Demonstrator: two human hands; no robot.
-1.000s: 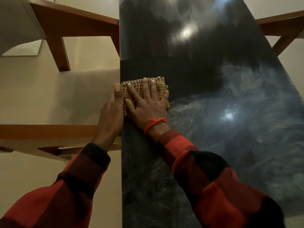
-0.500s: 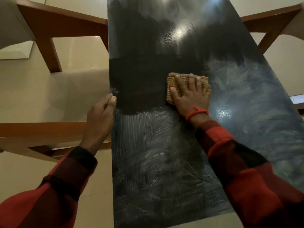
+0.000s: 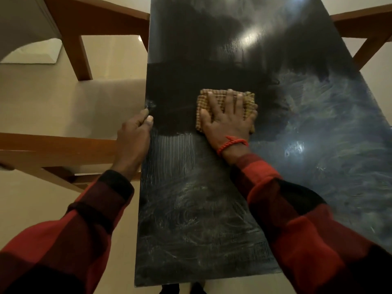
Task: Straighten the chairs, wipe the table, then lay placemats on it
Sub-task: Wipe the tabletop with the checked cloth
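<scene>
As right hand (image 3: 230, 124), fingers spread flat, slides cloth (image 3: 203, 109) leftward, left hand (image 3: 133, 136) fingers still grip tabletop (image 3: 191, 209) edge

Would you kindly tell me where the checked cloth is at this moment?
In the head view, the cloth lies under the right hand, mid-width on the black board, right of the left hand gripping its edge.

Long sleeves on both arms, buffalo check with big red and black blocks, soft flannel-type fabric. Left sleeve (image 3: 63, 240) runs in from lower left of the frame and its cuff ends in a black block at the wrist. Right sleeve (image 3: 297, 219) comes from lower right, with a red cuff, a rolled edge and a black block behind it. Braided red-orange thread band (image 3: 232, 144) on the right wrist, centre frame. Left hand (image 3: 133, 134) and right hand (image 3: 229, 117) are bare.
</scene>
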